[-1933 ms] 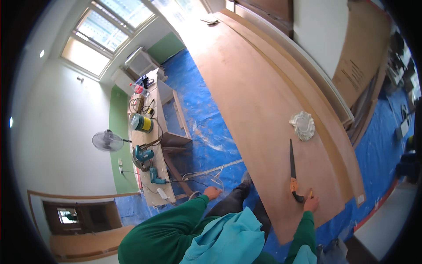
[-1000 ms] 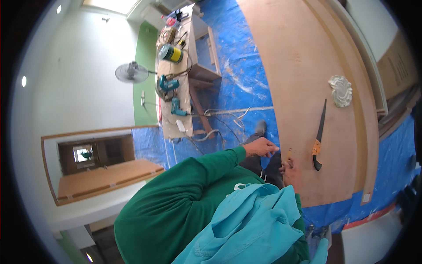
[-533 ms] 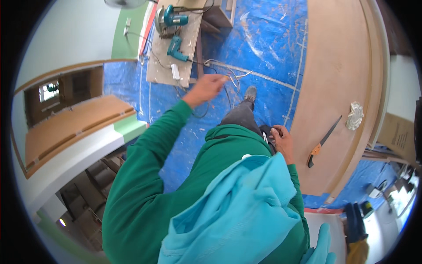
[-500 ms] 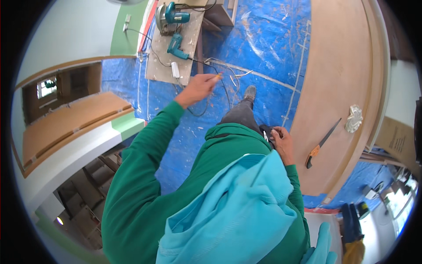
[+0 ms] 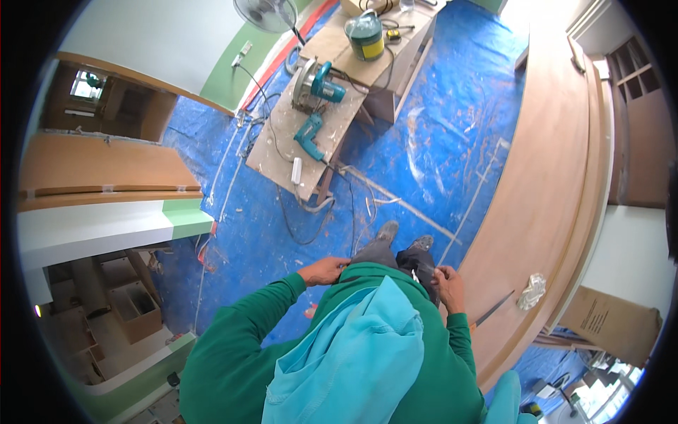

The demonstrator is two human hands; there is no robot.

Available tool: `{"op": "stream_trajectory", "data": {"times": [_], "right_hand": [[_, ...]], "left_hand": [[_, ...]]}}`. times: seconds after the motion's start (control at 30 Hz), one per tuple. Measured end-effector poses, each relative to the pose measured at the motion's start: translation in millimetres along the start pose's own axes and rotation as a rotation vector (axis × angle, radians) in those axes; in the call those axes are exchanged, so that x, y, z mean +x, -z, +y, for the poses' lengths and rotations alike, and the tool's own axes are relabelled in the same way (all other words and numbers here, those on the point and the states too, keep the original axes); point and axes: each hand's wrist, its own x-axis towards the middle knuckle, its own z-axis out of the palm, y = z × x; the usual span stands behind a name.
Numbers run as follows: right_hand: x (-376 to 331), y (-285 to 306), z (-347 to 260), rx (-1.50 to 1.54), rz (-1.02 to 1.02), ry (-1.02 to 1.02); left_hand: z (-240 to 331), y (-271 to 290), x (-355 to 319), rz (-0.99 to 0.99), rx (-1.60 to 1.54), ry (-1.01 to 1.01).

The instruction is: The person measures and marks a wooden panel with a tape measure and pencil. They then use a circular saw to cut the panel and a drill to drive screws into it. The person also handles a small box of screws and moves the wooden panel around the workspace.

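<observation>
My left hand (image 5: 323,271) is down at my left hip by the hem of my green top, its fingers curled and their tips partly hidden. Whatever it holds cannot be made out. Beside my right thigh, my right hand (image 5: 450,288) has its fingers bent in a pinch next to dark cloth with a small white bit. What lies between those fingers is too small to name. Close by on the right, a handsaw (image 5: 494,308) lies on a long wooden panel (image 5: 540,184), its handle mostly covered by my sleeve. A crumpled whitish wad (image 5: 532,291) rests beyond its tip.
Ahead, a low board (image 5: 272,152) bears a circular saw (image 5: 318,85), a teal drill (image 5: 308,137) and a white power block (image 5: 296,170). Cords trail over the blue tarp (image 5: 438,155). Behind stand a green tub (image 5: 365,37), a tape measure (image 5: 393,34) and a fan (image 5: 267,13).
My left hand has come back from in front of me to my hip; the small yellow-tipped thing in its fingers no longer shows. My right hand stays by my thigh. The view has shifted.
</observation>
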Motion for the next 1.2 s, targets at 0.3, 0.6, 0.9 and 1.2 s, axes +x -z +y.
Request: {"op": "stream_trajectory", "data": {"times": [0.3, 0.6, 0.9, 1.2], "right_hand": [[65, 71, 15, -0.136, -0.053, 0.101], [118, 121, -9, -0.052, -0.066, 0.013], [196, 111, -74, -0.181, -0.204, 0.017], [285, 145, -235, -0.435, -0.233, -0.007]], "left_hand": [[12, -20, 94, 0.237, -0.183, -0.018], [53, -7, 129, 0.087, -1.140, -0.144], [75, 15, 180, 0.530, -0.951, -0.092], [160, 113, 223, 0.428, -0.301, -0.232]]}}
